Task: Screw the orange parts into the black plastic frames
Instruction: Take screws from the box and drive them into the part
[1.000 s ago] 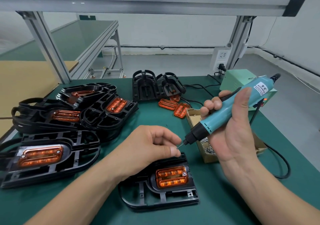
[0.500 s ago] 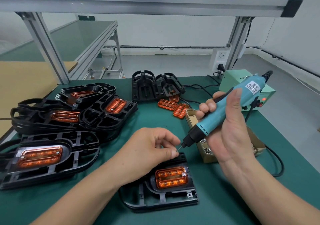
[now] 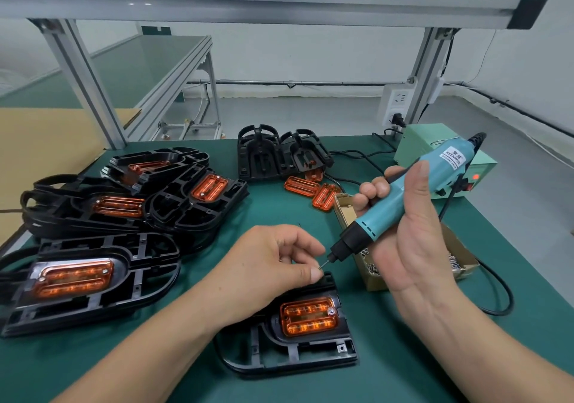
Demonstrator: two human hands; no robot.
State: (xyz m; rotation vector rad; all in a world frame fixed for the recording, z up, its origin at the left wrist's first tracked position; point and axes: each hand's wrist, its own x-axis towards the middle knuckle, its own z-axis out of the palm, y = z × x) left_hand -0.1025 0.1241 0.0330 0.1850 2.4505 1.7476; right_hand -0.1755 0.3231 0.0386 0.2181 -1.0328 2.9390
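A black plastic frame [image 3: 289,353] lies on the green mat in front of me, with an orange part [image 3: 309,316] seated in it and one screw showing at that part's upper right corner. My left hand [image 3: 267,266] hovers over the frame's far end, thumb and forefinger pinching a small screw at the driver's bit. My right hand [image 3: 407,241] grips a teal electric screwdriver [image 3: 400,203], tilted down-left so its tip meets my left fingertips.
Several assembled frames [image 3: 77,278] are piled at the left. Two bare black frames [image 3: 279,154] and loose orange parts [image 3: 313,190] lie at the back. A cardboard box of screws [image 3: 369,266] sits by my right hand, a green power unit [image 3: 419,144] behind it.
Both hands stay almost where they were. The screwdriver's tip remains at my left fingertips; the view has shifted slightly.
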